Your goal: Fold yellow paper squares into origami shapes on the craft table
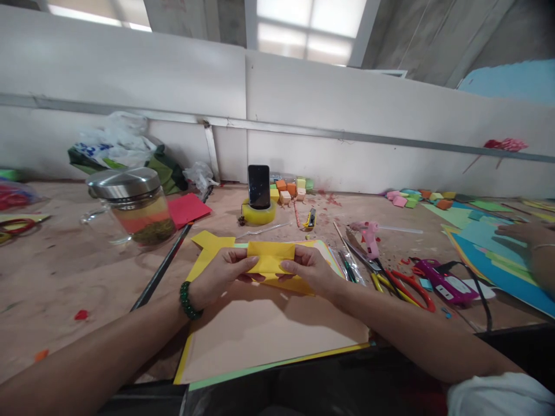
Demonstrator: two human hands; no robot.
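A small piece of yellow paper (271, 258) with a crease across it is held up between both my hands. My left hand (223, 270) pinches its left end, thumb on the near face and fingers behind. At the opposite end my right hand (313, 269) grips it the same way. Beneath lies a stack of coloured paper sheets (277, 335), a pale peach one on top. Another yellow paper piece (208, 251) rests at the stack's upper left, and more yellow paper (299, 285) shows just under my right hand.
A phone (259, 186) leans upright on a yellow tape roll (259, 214). At left stands a lidded glass mug (139, 208) near red paper (188, 209). Red-handled scissors (414, 289), a pink glue gun (370, 238) and a purple device (446, 283) lie right. Another person's hand (518, 234) touches green paper.
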